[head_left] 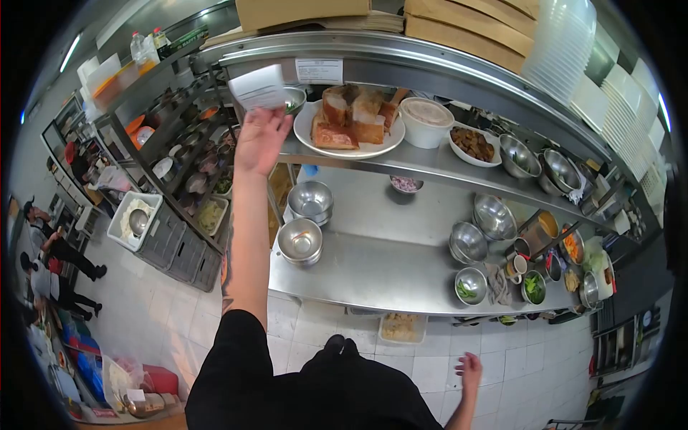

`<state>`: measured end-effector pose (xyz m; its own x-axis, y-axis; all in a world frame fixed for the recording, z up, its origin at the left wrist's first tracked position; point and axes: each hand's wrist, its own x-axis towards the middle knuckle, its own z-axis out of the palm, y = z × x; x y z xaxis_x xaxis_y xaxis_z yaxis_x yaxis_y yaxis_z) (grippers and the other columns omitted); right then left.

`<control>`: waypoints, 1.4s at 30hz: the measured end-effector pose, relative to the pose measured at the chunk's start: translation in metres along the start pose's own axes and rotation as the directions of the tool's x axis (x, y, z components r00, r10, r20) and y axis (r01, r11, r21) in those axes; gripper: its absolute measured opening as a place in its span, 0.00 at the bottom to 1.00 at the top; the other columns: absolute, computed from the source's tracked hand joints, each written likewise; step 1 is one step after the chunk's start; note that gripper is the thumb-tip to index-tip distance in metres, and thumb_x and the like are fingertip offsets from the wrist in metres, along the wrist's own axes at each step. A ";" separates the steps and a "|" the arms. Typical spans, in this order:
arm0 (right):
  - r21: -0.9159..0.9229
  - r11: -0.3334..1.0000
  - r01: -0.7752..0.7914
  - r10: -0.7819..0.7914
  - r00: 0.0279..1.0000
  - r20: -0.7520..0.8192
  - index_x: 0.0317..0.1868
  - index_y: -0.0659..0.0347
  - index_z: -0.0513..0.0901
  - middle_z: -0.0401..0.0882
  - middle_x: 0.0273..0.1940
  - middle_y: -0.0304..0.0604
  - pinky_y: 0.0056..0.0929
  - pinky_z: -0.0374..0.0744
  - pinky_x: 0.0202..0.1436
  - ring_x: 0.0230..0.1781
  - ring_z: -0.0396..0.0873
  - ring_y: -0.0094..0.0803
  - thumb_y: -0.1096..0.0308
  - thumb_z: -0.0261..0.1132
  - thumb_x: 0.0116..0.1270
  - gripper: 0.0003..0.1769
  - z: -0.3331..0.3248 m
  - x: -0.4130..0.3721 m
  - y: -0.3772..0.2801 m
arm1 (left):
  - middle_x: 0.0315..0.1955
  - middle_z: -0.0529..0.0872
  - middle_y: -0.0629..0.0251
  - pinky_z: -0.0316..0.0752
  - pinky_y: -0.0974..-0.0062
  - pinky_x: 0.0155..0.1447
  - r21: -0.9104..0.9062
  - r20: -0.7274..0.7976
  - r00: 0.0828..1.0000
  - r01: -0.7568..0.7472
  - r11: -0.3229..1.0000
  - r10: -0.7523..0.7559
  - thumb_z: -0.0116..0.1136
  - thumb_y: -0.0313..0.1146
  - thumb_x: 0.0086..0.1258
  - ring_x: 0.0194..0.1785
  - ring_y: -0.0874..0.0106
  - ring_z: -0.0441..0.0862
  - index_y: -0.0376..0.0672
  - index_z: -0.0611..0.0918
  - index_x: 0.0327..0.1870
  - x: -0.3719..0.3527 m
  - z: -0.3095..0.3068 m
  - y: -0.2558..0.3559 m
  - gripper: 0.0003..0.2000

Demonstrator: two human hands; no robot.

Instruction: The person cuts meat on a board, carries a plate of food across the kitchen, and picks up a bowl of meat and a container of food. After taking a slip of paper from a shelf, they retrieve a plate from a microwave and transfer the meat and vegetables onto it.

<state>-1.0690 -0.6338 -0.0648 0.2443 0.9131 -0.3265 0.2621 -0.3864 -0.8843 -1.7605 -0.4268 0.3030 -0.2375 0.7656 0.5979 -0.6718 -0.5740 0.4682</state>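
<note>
My left hand [262, 136] is raised at the upper shelf, its fingers closed at the lower edge of a white paper slip [258, 87] with printed lines. The slip is tilted and partly curled. Close to this hand on the shelf are a metal bowl [296, 97] with something green in it and a white plate [304, 129] bearing several browned chunks of roast meat [337, 136]. Low at the right, my right hand [469, 367] hangs over the floor with its fingers loosely apart and nothing in them.
Another printed paper [319, 71] hangs on the rail. The shelf also holds a lidded white tub [427, 122] and a dish of brown pieces [473, 145]. Stacked metal bowls [300, 241] stand on the steel counter [373, 265]. Two people [54, 247] stand far left.
</note>
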 end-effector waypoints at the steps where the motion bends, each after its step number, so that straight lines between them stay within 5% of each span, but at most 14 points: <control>1: -0.135 0.990 -0.031 0.041 0.997 0.071 0.60 0.61 0.79 0.86 0.42 0.45 0.26 0.81 0.31 0.35 0.86 0.30 0.61 0.62 0.75 0.18 0.033 -0.001 -0.011 | 0.50 0.86 0.70 0.75 0.62 0.64 -0.004 0.000 1.000 0.007 1.000 -0.007 0.60 0.31 0.76 0.58 0.73 0.80 0.48 0.80 0.56 0.008 0.008 -0.005 0.11; 3: -0.198 0.975 0.099 -0.051 0.971 0.235 0.55 0.63 0.83 0.87 0.41 0.46 0.25 0.81 0.33 0.36 0.87 0.31 0.63 0.65 0.73 0.16 0.094 0.007 -0.005 | 0.50 0.86 0.70 0.70 0.55 0.69 0.201 -0.013 1.000 -0.019 0.979 0.022 0.61 0.30 0.75 0.60 0.71 0.78 0.49 0.81 0.51 0.023 0.019 -0.020 0.08; 5: -0.214 0.903 0.373 -0.270 0.879 0.394 0.53 0.64 0.85 0.87 0.42 0.46 0.28 0.83 0.36 0.38 0.87 0.32 0.64 0.66 0.72 0.15 0.147 -0.005 -0.056 | 0.47 0.86 0.69 0.73 0.61 0.63 0.228 -0.010 1.000 -0.018 0.974 0.021 0.64 0.30 0.73 0.54 0.74 0.80 0.46 0.81 0.46 0.038 0.022 -0.035 0.06; 7: -0.261 0.807 0.529 -0.360 0.792 0.494 0.53 0.65 0.85 0.88 0.43 0.46 0.30 0.84 0.44 0.42 0.87 0.32 0.64 0.66 0.72 0.15 0.184 -0.015 -0.126 | 0.43 0.85 0.69 0.75 0.71 0.56 0.458 -0.227 0.963 -0.023 0.889 0.142 0.66 0.29 0.71 0.47 0.77 0.80 0.43 0.80 0.43 0.039 0.032 -0.047 0.06; 9: -0.154 0.807 0.571 -0.446 0.758 0.476 0.55 0.66 0.84 0.87 0.49 0.47 0.31 0.83 0.50 0.46 0.86 0.33 0.68 0.66 0.71 0.16 0.206 -0.036 -0.233 | 0.42 0.84 0.68 0.74 0.77 0.50 0.422 -0.239 0.956 -0.057 0.905 0.172 0.65 0.25 0.71 0.43 0.78 0.79 0.40 0.78 0.46 0.008 0.051 -0.061 0.08; 13: 0.488 0.671 0.558 -0.690 0.710 0.137 0.64 0.63 0.77 0.84 0.53 0.45 0.30 0.76 0.63 0.57 0.81 0.32 0.70 0.67 0.69 0.23 0.233 -0.050 -0.358 | 0.50 0.82 0.63 0.77 0.75 0.56 0.547 -0.101 0.993 0.009 0.837 0.055 0.70 0.27 0.66 0.51 0.74 0.80 0.35 0.73 0.60 -0.101 0.063 -0.107 0.24; 18: 0.374 0.591 0.715 -0.792 0.602 0.101 0.47 0.66 0.83 0.81 0.40 0.39 0.27 0.76 0.51 0.44 0.78 0.27 0.70 0.69 0.68 0.10 0.239 -0.014 -0.380 | 0.51 0.81 0.58 0.76 0.75 0.58 0.424 -0.200 0.950 0.305 0.853 -0.241 0.66 0.21 0.64 0.55 0.71 0.79 0.36 0.67 0.67 -0.185 0.078 -0.159 0.30; 24: 0.107 0.742 0.662 -0.627 0.741 -0.239 0.48 0.63 0.82 0.78 0.36 0.30 0.21 0.76 0.42 0.38 0.75 0.16 0.69 0.67 0.71 0.09 0.080 0.071 -0.346 | 0.47 0.81 0.62 0.73 0.81 0.51 0.524 -0.239 0.782 0.603 0.601 -0.576 0.61 0.22 0.69 0.50 0.77 0.78 0.37 0.67 0.69 -0.267 0.020 -0.172 0.27; 27: 0.241 0.673 0.699 -0.557 0.694 -0.456 0.67 0.61 0.72 0.84 0.41 0.36 0.26 0.81 0.43 0.42 0.82 0.23 0.74 0.67 0.70 0.26 -0.051 0.124 -0.365 | 0.43 0.83 0.64 0.73 0.81 0.50 0.568 -0.360 0.703 0.686 0.454 -0.613 0.61 0.26 0.72 0.49 0.76 0.79 0.37 0.71 0.66 -0.317 -0.017 -0.177 0.23; 29: 0.367 0.452 0.813 -0.566 0.579 -0.587 0.70 0.60 0.68 0.85 0.43 0.38 0.29 0.83 0.43 0.43 0.83 0.26 0.74 0.66 0.70 0.29 -0.122 0.177 -0.389 | 0.42 0.84 0.65 0.74 0.79 0.49 0.552 -0.433 0.655 0.736 0.392 -0.620 0.61 0.29 0.73 0.48 0.76 0.80 0.37 0.72 0.65 -0.344 -0.030 -0.180 0.21; 33: 0.414 0.396 0.819 -0.628 0.571 -0.528 0.63 0.65 0.79 0.85 0.48 0.41 0.26 0.81 0.42 0.44 0.82 0.26 0.69 0.64 0.72 0.20 -0.204 0.268 -0.459 | 0.40 0.85 0.67 0.74 0.78 0.47 0.444 -0.605 0.522 0.848 0.289 -0.601 0.61 0.35 0.75 0.46 0.76 0.81 0.38 0.76 0.61 -0.358 -0.012 -0.222 0.18; 38: 0.285 0.456 0.843 -0.758 0.536 -0.372 0.59 0.66 0.82 0.87 0.46 0.43 0.27 0.79 0.43 0.42 0.81 0.26 0.67 0.70 0.67 0.22 -0.225 0.353 -0.524 | 0.40 0.85 0.65 0.76 0.76 0.49 0.518 -0.555 0.674 0.738 0.432 -0.487 0.59 0.36 0.76 0.46 0.76 0.81 0.38 0.78 0.57 -0.324 0.104 -0.305 0.15; 41: -0.247 0.623 0.742 -0.782 0.600 -0.170 0.57 0.65 0.85 0.87 0.39 0.42 0.27 0.79 0.38 0.31 0.80 0.25 0.70 0.74 0.61 0.23 -0.226 0.381 -0.527 | 0.41 0.86 0.62 0.76 0.75 0.51 0.557 -0.483 0.709 0.702 0.443 -0.514 0.58 0.32 0.77 0.46 0.74 0.82 0.36 0.79 0.56 -0.332 0.157 -0.342 0.13; 42: -0.407 0.549 0.730 -0.825 0.552 -0.120 0.55 0.64 0.86 0.87 0.35 0.43 0.28 0.79 0.34 0.26 0.79 0.25 0.70 0.74 0.60 0.21 -0.226 0.384 -0.526 | 0.41 0.86 0.61 0.77 0.75 0.52 0.545 -0.494 0.687 0.722 0.425 -0.533 0.59 0.31 0.76 0.46 0.74 0.82 0.34 0.79 0.55 -0.338 0.170 -0.351 0.12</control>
<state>-0.9020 -0.1097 0.3507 0.0310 0.8074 0.5891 0.7023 0.4018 -0.5877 -1.3248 -0.5337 0.0469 -0.1514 0.9754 -0.1604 -0.0749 0.1505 0.9858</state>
